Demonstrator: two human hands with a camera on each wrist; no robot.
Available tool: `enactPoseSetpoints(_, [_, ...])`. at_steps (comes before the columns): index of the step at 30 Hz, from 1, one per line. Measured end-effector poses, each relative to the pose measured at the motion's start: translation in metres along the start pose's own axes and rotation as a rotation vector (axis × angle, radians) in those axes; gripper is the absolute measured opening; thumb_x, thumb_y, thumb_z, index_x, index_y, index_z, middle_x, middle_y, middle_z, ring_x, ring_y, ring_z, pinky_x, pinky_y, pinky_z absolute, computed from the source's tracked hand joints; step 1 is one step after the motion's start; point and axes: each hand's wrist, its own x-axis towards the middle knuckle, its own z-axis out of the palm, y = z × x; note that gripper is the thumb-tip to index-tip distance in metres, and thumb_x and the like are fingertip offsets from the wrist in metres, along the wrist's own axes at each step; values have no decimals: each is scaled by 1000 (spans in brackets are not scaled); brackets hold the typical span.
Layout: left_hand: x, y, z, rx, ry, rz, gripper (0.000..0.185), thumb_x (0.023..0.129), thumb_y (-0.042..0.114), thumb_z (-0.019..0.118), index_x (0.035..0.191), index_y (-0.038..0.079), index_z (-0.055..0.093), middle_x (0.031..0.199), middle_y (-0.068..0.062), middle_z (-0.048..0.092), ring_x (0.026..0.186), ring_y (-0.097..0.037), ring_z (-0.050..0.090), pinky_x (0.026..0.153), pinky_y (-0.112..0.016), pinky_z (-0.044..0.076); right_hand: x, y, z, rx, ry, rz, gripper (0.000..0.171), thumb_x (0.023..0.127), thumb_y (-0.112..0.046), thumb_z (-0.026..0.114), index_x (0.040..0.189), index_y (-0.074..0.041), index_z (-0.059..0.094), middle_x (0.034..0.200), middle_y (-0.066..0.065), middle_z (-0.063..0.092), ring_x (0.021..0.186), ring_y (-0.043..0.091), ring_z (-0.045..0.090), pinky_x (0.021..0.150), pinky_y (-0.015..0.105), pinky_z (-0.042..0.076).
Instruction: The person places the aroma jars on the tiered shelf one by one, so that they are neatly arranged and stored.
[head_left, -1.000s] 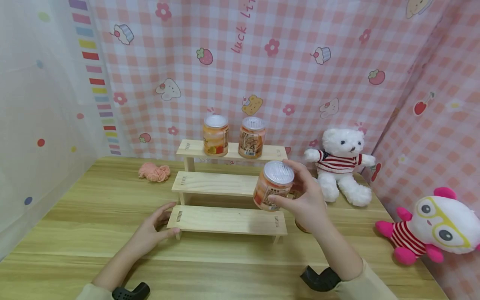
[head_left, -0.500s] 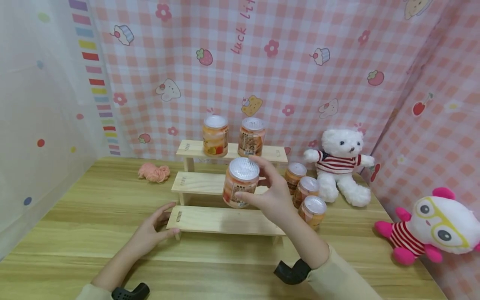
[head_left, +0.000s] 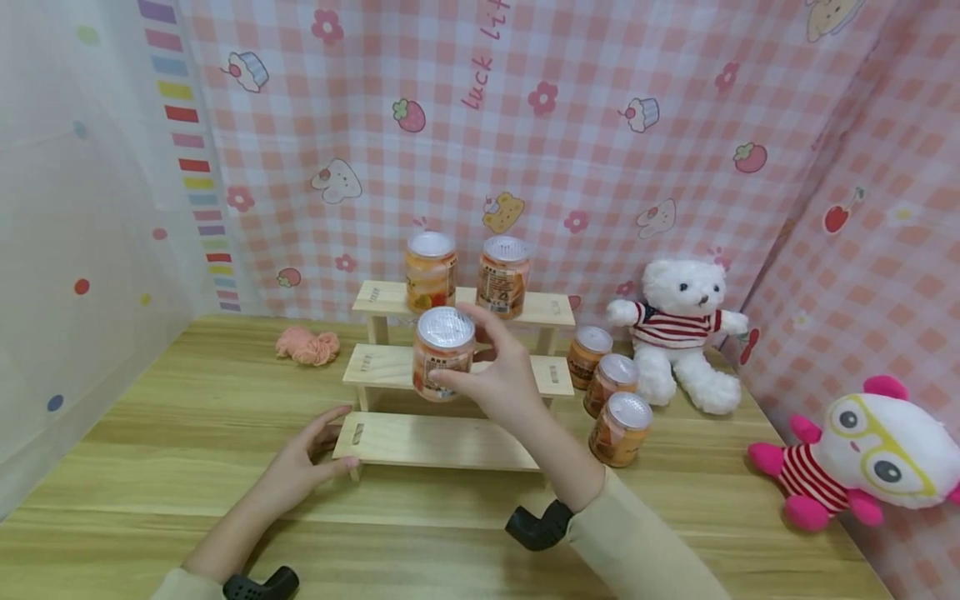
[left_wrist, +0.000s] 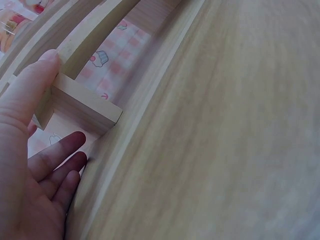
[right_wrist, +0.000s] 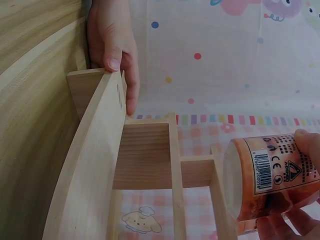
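Observation:
My right hand [head_left: 459,350] grips an orange jar with a white lid [head_left: 444,332] and holds it upright just above the middle step [head_left: 378,367] of a three-step wooden shelf [head_left: 450,442]. In the right wrist view the jar [right_wrist: 267,172] hangs beside the steps with my fingertips [right_wrist: 307,142] on its side. Fingers straight, my left hand [head_left: 315,446] rests against the left end of the lowest step, thumb along the board's edge [left_wrist: 50,57]. Two matching jars [head_left: 431,271] [head_left: 503,275] stand on the top step.
Three more jars [head_left: 592,357] [head_left: 611,385] [head_left: 621,429] stand on the table right of the shelf. A white teddy bear [head_left: 682,329] sits behind them and a pink plush toy [head_left: 862,454] lies at the far right. Pink yarn [head_left: 307,344] lies left of the shelf.
My right hand has carried the jar leftward from the shelf's right end to above the middle step, uncovering the three jars on the table. The left hand has not moved.

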Motion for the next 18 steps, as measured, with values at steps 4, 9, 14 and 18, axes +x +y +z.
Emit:
enactPoseSetpoints(4, [0, -1, 0, -11, 3, -5, 76, 82, 20, 78, 146, 11, 38, 120, -15, 61, 112, -31, 55, 97, -54, 35, 7, 4, 8, -5, 7, -5, 76, 69, -12, 87, 136, -13, 51, 116, 2, 60, 101, 17, 56, 79, 43, 49])
enactPoseSetpoints(9, [0, -1, 0, -7, 3, -9, 76, 82, 20, 78, 146, 11, 38, 120, -15, 61, 112, -30, 55, 97, -53, 36, 12, 13, 17, -14, 17, -6, 77, 69, -14, 88, 136, -14, 51, 116, 2, 60, 100, 17, 56, 79, 43, 49])
enactPoseSetpoints(14, [0, 1, 1, -8, -2, -15, 76, 82, 21, 77, 146, 11, 37, 121, -15, 60, 112, -30, 55, 97, -51, 37, 15, 16, 22, -34, 29, 7, 76, 70, -15, 87, 137, -14, 51, 118, 2, 59, 101, 15, 55, 78, 38, 49])
enactPoseSetpoints(18, [0, 1, 0, -28, -4, -19, 76, 82, 20, 77, 146, 11, 37, 122, -18, 59, 113, -34, 53, 98, -56, 33, 17, 21, 26, -33, 43, 23, 76, 70, -14, 87, 137, -14, 51, 119, 2, 59, 101, 16, 55, 78, 35, 49])
